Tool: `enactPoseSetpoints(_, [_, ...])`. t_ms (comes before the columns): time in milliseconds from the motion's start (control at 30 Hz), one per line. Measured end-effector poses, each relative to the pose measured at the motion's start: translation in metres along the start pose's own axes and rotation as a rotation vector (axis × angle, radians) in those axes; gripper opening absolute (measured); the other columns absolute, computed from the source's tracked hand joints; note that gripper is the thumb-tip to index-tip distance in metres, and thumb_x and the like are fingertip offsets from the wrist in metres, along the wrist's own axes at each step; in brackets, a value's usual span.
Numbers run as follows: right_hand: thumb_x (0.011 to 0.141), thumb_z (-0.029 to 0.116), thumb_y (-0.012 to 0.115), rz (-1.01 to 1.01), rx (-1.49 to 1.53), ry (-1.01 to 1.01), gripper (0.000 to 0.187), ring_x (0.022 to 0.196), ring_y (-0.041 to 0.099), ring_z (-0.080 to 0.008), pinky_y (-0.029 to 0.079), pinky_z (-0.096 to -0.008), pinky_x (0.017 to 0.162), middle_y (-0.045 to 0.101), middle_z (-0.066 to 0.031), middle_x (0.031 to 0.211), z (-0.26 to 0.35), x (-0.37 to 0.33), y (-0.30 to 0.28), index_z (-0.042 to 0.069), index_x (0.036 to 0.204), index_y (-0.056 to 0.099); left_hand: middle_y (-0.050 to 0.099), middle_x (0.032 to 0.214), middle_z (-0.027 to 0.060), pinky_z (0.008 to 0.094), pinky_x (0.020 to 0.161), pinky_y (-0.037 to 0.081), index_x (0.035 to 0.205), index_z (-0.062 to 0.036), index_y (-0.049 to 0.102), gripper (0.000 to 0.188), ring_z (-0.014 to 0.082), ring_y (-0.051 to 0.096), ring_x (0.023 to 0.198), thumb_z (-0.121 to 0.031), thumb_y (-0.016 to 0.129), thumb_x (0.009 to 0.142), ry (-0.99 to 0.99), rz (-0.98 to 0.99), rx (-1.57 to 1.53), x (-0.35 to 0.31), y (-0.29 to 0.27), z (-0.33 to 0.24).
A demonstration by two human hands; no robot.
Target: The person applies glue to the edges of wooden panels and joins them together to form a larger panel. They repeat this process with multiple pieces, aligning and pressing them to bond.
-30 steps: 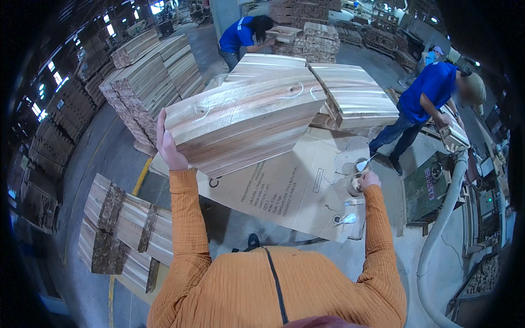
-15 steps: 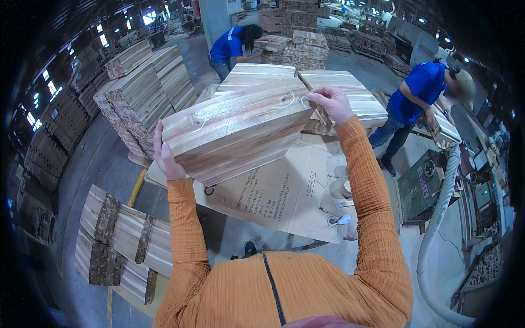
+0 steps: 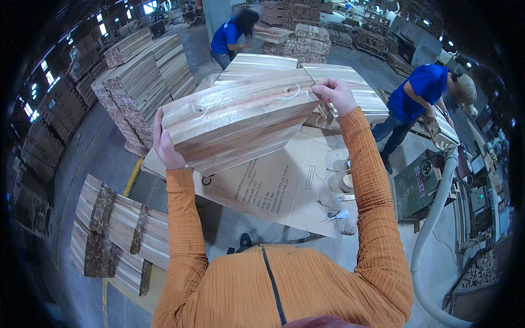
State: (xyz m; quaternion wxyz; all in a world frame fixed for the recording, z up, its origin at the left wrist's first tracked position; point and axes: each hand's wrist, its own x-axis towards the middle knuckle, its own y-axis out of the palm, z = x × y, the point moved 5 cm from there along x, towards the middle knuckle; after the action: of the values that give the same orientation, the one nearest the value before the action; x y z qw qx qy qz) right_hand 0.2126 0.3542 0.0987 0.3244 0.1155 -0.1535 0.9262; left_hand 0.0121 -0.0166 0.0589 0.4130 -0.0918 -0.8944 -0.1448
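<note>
A wide wooden panel (image 3: 238, 109) is tilted up in front of me, with white curved marks around two knots on its upper face. My left hand (image 3: 168, 146) grips its left end, the fingers along the edge. At the far right corner, my right hand (image 3: 338, 95) is closed in a pinch against the panel. Whatever those fingertips hold, if anything, is too small to make out; another white mark lies beside them. Light-striped panels (image 3: 344, 82) lie just beyond. Printed cardboard (image 3: 262, 191) covers the work surface below.
Tall stacks of boards (image 3: 134, 82) stand at the left, with more panels (image 3: 120, 229) low down. A brush (image 3: 337, 215) and jars (image 3: 345, 180) sit by my right forearm. Two people in blue shirts work beyond, one handling wood at right. A grey hose (image 3: 437, 235) curves along the right.
The whole view has shifted slightly. Both hands stay at the same ends of the panel, with little change in their grip. The person at right has lifted their head a little.
</note>
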Motion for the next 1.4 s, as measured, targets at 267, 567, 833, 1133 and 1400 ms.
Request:
enactPoseSetpoints(267, [0.081, 0.014, 0.067, 0.059, -0.099, -0.136, 0.014, 0.064, 0.054, -0.0056, 0.041, -0.0207, 0.057, 0.062, -0.0011, 0.075, 0.018, 0.011, 0.025, 0.002, 0.086, 0.066, 0.048, 0.131, 0.0188, 0.0349, 0.105, 0.030, 0.129, 0.0078, 0.046, 0.056, 0.0257, 0.044, 0.122, -0.021, 0.035, 0.082, 0.016, 0.009, 0.007, 0.001, 0.001, -0.002])
enactPoseSetpoints(567, [0.083, 0.025, 0.059, -0.071, -0.894, -0.497, 0.017, 0.095, 0.054, -0.0213, 0.039, -0.0414, 0.083, 0.063, -0.0005, 0.097, 0.040, -0.007, 0.046, 0.013, 0.089, 0.070, 0.046, 0.133, 0.0191, 0.0349, 0.106, 0.029, 0.129, 0.0090, 0.044, 0.057, 0.0260, 0.042, 0.124, -0.022, 0.036, 0.082, 0.030, 0.017, 0.009, 0.000, 0.002, -0.005])
enactPoseSetpoints(833, [0.089, 0.036, 0.047, -0.256, -1.292, -0.743, 0.035, 0.124, 0.038, -0.0325, 0.024, -0.0551, 0.100, 0.050, -0.0038, 0.129, 0.042, -0.050, 0.062, 0.021, 0.116, 0.062, 0.047, 0.132, 0.0187, 0.0349, 0.106, 0.028, 0.129, 0.0095, 0.045, 0.056, 0.0260, 0.042, 0.125, -0.022, 0.038, 0.082, 0.022, 0.015, -0.054, 0.003, 0.001, 0.002])
enactPoseSetpoints(1133, [0.090, 0.039, 0.045, -0.102, -1.215, -0.659, 0.039, 0.132, 0.026, -0.0354, 0.019, -0.0577, 0.103, 0.045, -0.0067, 0.135, 0.042, -0.053, 0.066, 0.023, 0.123, 0.058, 0.048, 0.132, 0.0188, 0.0347, 0.105, 0.028, 0.128, 0.0087, 0.046, 0.057, 0.0262, 0.043, 0.124, -0.024, 0.038, 0.083, 0.010, 0.007, -0.062, 0.002, -0.002, 0.007])
enactPoseSetpoints(1400, [0.090, 0.039, 0.045, -0.169, -1.266, -0.658, 0.037, 0.132, 0.027, -0.0358, 0.020, -0.0560, 0.103, 0.044, -0.0063, 0.138, 0.039, -0.053, 0.074, 0.024, 0.119, 0.061, 0.049, 0.130, 0.0185, 0.0344, 0.104, 0.030, 0.129, 0.0085, 0.045, 0.056, 0.0258, 0.045, 0.121, -0.024, 0.038, 0.083, 0.005, 0.028, -0.079, -0.001, -0.005, 0.009])
